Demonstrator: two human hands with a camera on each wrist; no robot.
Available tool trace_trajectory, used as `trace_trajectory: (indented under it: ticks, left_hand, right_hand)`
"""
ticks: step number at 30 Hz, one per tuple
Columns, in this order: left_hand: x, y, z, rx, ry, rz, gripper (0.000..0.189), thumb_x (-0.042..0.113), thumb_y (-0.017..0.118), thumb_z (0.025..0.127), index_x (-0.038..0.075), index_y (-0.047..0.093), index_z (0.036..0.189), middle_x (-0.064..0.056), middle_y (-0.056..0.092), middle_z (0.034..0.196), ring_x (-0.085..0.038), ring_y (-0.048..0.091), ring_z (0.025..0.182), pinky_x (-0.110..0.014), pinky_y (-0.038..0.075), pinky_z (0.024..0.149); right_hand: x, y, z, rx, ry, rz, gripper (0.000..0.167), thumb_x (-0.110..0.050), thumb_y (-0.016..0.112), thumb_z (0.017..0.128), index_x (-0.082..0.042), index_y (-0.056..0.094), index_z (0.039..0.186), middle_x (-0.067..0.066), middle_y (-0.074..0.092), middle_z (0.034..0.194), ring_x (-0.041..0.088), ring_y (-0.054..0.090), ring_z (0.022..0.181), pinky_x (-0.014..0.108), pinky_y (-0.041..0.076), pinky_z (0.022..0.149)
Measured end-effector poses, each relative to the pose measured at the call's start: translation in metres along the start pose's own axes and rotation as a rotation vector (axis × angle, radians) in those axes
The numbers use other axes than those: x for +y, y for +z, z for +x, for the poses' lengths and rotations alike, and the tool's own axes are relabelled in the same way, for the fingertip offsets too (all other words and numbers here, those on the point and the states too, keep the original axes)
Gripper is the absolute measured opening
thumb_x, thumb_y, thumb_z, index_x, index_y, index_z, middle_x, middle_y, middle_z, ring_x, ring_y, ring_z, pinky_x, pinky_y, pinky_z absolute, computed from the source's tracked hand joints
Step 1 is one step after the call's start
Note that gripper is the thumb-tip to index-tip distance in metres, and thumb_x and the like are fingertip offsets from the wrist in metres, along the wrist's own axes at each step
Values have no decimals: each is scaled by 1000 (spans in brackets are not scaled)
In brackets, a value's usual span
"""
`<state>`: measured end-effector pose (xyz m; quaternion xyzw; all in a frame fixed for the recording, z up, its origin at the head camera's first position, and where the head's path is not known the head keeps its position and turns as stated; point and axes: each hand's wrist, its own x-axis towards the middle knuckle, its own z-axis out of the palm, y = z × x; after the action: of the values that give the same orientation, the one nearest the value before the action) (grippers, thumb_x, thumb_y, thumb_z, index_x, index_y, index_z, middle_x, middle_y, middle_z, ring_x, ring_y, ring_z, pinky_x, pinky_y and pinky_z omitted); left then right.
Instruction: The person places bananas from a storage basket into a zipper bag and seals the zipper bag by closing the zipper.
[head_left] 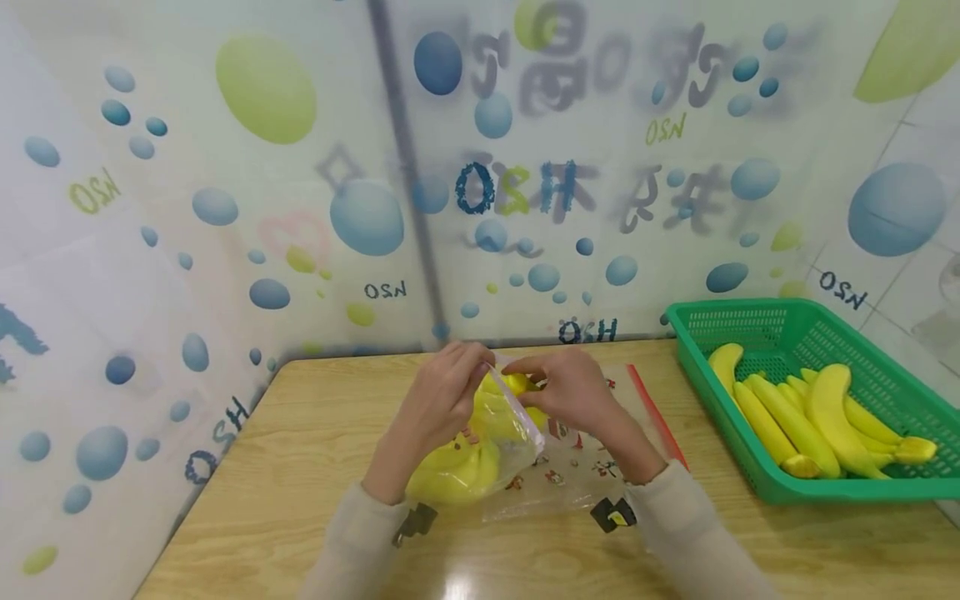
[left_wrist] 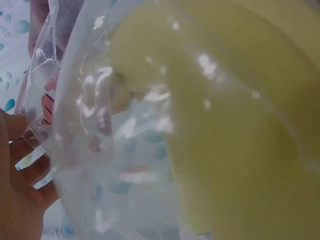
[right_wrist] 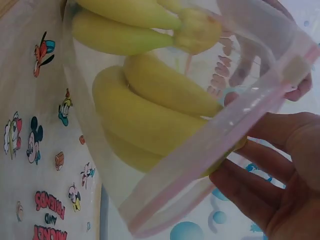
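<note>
In apparent bagging, the left hand (head_left: 442, 393) pinches a bag (head_left: 510, 457) open while the right hand (head_left: 576, 390) grips bananas (right_wrist: 157, 117) likely needing a push deeper.

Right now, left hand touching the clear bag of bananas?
Touching. Head view: the left hand pinches the clear bag by the far end of its pale strip.

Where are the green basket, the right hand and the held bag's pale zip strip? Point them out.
Green basket (head_left: 855, 490): head view, near wall.
Right hand (head_left: 572, 387): head view, back of the hand.
Pale zip strip (right_wrist: 204, 151): right wrist view, about midway along it.
</note>
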<state>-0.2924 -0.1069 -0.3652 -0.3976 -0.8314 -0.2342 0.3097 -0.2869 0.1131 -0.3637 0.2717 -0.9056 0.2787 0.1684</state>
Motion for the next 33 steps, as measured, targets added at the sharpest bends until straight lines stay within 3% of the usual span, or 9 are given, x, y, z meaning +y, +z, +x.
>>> trace_trajectory:
  ticks: [6,17,21,25,28,33]
  left_hand:
    - [1,-1,0,-20,10,5,12,10,50,107,11,62,105,-1,70,97,-20,65,95,-35,54,78]
    - [2,-2,2,-38,-16,14,11,9,51,107,10,62,105,-3,70,97,-21,64,95,-35,54,79]
    - [1,-1,2,-29,-9,12,11,10,52,107,10,62,104,-4,70,98,-20,65,96,-36,55,79]
    - [1,1,3,-16,1,6,11,11,51,107,10,62,104,-3,70,98,-21,66,96,-36,55,80]
    - [1,2,3,-2,5,-2,11,10,51,107,10,62,104,-3,70,98,-21,66,96,-37,55,81]
    - [2,4,3,9,12,-23,10,8,52,106,11,62,104,-2,69,97,-20,65,93,-35,54,78]
  right_hand:
    - [-2,9,0,-12,-41,-48,32,-23,89,82,-19,81,113,0,81,84,11,76,74,21,56,63]
    - [0,11,0,-111,-68,11,29,-11,83,87,-12,79,115,4,81,100,16,77,85,28,61,73]
    - [3,14,0,-83,-95,20,26,-16,85,86,-17,80,111,1,81,96,13,77,82,23,56,67]
    - [4,17,1,-90,-97,88,21,-19,87,83,-22,82,103,-2,81,93,8,67,66,19,43,55]
    - [1,19,2,-117,-65,162,19,-19,88,81,-21,82,100,-2,81,92,10,69,69,19,50,58]
    - [-1,27,3,-118,-5,214,19,-17,87,83,-15,81,101,2,81,96,20,78,90,33,63,75]
